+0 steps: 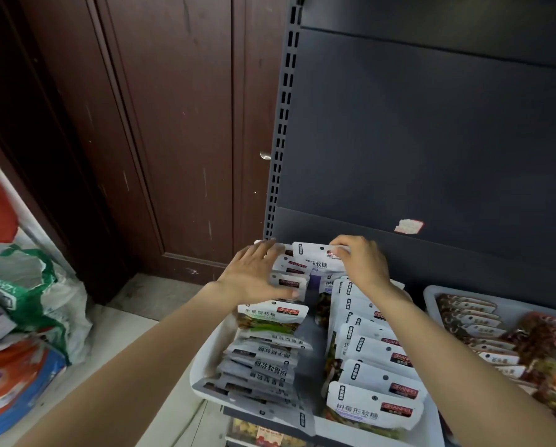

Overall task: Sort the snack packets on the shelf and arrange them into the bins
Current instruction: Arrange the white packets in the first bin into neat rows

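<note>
A white bin [205, 359] on the dark shelf holds two rows of white gummy packets [376, 379] with black and red labels. My left hand [254, 275] lies flat with straight fingers on the packets at the back of the left row [267, 359]. My right hand [360, 262] pinches the top edge of an upright white packet [315, 258] at the bin's far end, against the shelf's back panel. A dark gap runs between the two rows.
A second white bin [431, 293] to the right holds red-brown snack packets [483, 330]. A slotted grey shelf upright [281, 130] and a brown door [173, 140] stand behind. Bags [38, 295] lie piled on the floor at left.
</note>
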Demonstrator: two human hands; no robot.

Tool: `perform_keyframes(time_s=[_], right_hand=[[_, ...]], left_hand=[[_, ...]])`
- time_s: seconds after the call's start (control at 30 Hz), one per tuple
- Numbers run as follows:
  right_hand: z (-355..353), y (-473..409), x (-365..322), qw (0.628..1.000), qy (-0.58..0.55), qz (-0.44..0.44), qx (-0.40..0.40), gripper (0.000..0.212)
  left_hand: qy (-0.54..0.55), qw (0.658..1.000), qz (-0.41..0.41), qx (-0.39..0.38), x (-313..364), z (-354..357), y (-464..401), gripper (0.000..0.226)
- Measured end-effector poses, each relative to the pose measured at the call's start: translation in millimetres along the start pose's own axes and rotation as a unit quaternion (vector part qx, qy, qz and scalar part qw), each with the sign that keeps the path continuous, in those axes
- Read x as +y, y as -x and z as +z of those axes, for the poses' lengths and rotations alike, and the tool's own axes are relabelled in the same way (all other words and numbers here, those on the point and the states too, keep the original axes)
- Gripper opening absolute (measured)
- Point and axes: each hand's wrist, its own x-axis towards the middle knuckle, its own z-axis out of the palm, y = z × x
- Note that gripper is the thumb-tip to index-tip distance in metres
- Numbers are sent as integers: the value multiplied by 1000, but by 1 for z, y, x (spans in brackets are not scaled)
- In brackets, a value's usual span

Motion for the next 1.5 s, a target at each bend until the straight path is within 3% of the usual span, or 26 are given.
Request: perform_keyframes(time_s=[0.1, 0.2, 0.3, 0.4, 0.63, 0.77, 0.87, 1.0, 1.13, 1.33, 1.37, 1.43, 1.5], right_hand=[[2, 2, 4, 999, 23, 23, -30, 12], [0, 4, 4, 997, 48, 57, -31, 12], [-12, 3, 4, 995, 55, 80, -1, 13], [-26, 1, 5, 992, 74, 99, 35, 15], [-28, 21, -1, 990, 102, 89, 34, 15], [-22, 27, -19, 999, 28, 41, 4, 11], [-7, 29, -38, 992, -100, 73, -14, 9], [17, 27, -55, 964, -222, 147, -23, 18], [34, 23, -67, 938, -286, 191, -32, 20], [15, 29, -72, 880, -412, 202, -123, 12], [11, 28, -69, 886, -403, 185, -134, 16], [4, 25, -57, 936, -310, 122, -112, 22], [1, 22, -44, 974, -192, 49, -108, 47]], left_hand=[[-76, 997, -22, 3, 4, -5, -10, 94], [-154, 987, -13, 36, 3, -8, -9, 70], [-122, 993, -1, -5, 3, -6, -8, 43], [-84, 995, -25, -42, 3, -6, -7, 30], [-136, 987, 53, -60, 1, -13, 15, 49], [-133, 987, 76, -49, 1, -13, 26, 34], [-67, 993, 69, -66, -5, -9, 31, 22], [76, 995, -13, -61, -8, -7, 33, 53], [71, 996, -59, -8, 5, -13, 24, 71], [91, 992, -90, 17, 12, -4, 6, 67], [102, 991, -89, 18, 10, -2, 5, 61], [126, 989, -78, 8, 5, -2, 4, 51], [140, 989, -45, -23, -1, -2, 3, 46]])
